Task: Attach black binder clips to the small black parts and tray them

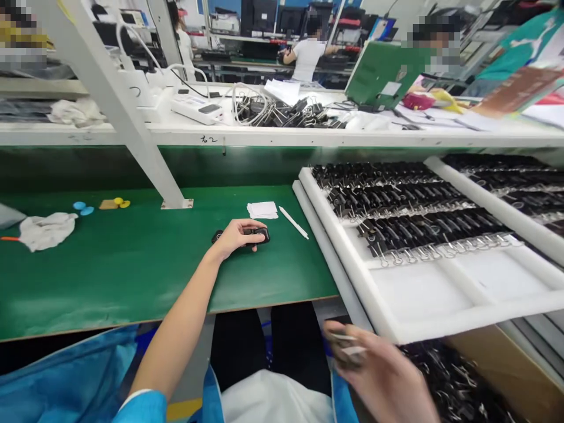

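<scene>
My left hand (235, 236) rests on the green work surface, its fingers closed over a small black device (263, 235) with a round ring on its face. Another small black part (216, 236) shows at the near side of that wrist. Off the table's front edge, at the lower right, my right hand (383, 370) is smeared by motion. Between its thumb and fingers is a dark thing with silvery parts, which looks like a binder clip (348, 351). Beneath that hand stands a cardboard box (506, 358) with many black binder clips (458, 382).
A white foam tray (383, 305) at the right holds rows of black pieces with binder clips (436, 229). White paper slips (262, 210) and a white pen (294, 223) lie beyond my left hand. A slanted metal post (145, 147) meets the table. A white cloth (47, 231) lies left.
</scene>
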### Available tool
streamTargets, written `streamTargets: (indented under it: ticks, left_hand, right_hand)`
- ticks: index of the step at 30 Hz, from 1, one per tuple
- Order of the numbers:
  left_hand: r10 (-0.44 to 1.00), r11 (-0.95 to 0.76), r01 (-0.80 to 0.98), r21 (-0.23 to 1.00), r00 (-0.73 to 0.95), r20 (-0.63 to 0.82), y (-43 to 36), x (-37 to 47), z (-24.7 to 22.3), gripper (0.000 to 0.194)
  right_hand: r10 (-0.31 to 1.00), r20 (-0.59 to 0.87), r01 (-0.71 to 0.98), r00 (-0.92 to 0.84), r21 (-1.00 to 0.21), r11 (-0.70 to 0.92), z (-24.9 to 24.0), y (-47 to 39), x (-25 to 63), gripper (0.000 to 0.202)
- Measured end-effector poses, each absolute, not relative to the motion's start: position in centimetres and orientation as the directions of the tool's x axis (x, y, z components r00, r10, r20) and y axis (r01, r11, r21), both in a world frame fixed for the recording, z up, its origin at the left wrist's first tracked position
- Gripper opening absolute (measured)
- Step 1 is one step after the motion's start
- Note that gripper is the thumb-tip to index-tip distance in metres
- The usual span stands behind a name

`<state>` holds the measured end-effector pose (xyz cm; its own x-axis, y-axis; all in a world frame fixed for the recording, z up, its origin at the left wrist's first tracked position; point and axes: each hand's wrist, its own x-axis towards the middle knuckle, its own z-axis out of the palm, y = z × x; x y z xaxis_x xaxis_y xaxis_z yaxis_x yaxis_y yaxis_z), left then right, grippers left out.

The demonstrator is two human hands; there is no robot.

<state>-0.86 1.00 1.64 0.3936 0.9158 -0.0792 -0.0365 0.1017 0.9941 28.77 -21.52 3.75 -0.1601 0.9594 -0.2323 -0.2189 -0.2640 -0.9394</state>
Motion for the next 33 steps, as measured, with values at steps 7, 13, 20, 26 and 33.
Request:
streamTargets:
  ticks: [7, 13, 20, 26, 33]
  left_hand:
    - [0.955, 0.102, -0.019, 0.995, 0.282, -0.092, 1.2, -0.8, 1.0, 0.048]
    - [0.955, 0.137, 0.020, 0.990, 0.261, -0.138, 1.3, -0.9, 1.2, 0.050]
    - [0.931, 0.121, 0.023, 0.992, 0.344, -0.121, 1.0, -0.6, 1.6, 0.049]
    - [0.904, 0.116, 0.090, 0.989, 0.402, -0.143, 1.0, -0.9, 1.9, 0.049]
    - [0.878, 0.075, 0.119, 0.990, 0.463, -0.123, 1.0, -1.2, 2.2, 0.045]
  right_hand:
    - [0.950, -0.185, -0.450, -0.254, -0.846, -0.285, 2.0, -7.6, 21.0, 0.037]
    - [0.984, -0.107, -0.356, -0.143, -0.922, -0.152, -1.5, -2.2, 22.0, 0.050]
    - [0.985, -0.056, -0.346, -0.164, -0.932, -0.111, -2.4, -3.4, 22.5, 0.048]
    - [0.983, 0.011, -0.308, -0.185, -0.950, -0.047, -3.1, -3.8, 23.0, 0.050]
    - [0.970, 0.074, -0.213, -0.231, -0.977, 0.024, -2.9, -4.0, 22.9, 0.051]
